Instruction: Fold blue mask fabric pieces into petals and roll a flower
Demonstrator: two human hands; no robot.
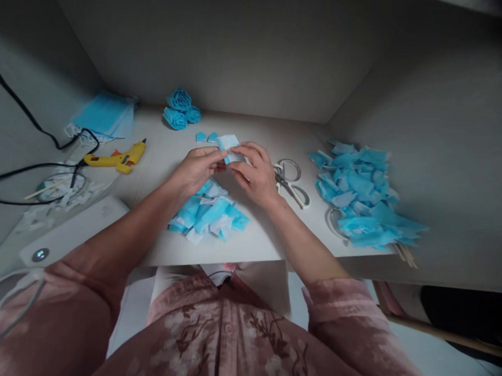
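Between my two hands is a small piece of mask fabric [228, 144], white on the side facing me with blue at its edge. My left hand [200, 166] pinches its left side between thumb and fingers. On the right side, the curled fingers of my right hand [255, 169] grip the same piece. Two small blue cut pieces [201, 137] lie just behind it on the table. Below my hands is a loose heap of blue and white fabric scraps [210, 211]. White-handled scissors [290, 184] rest to the right of my right hand, partly hidden by it.
Three rolled blue fabric roses [179, 110] sit at the back. Left are stacked blue face masks [106, 114], a yellow glue gun [121, 158] with a black cable, white scraps and a white power bank [74, 230]. A larger blue heap [359, 187] covers the right, with wooden sticks [406, 254] beneath.
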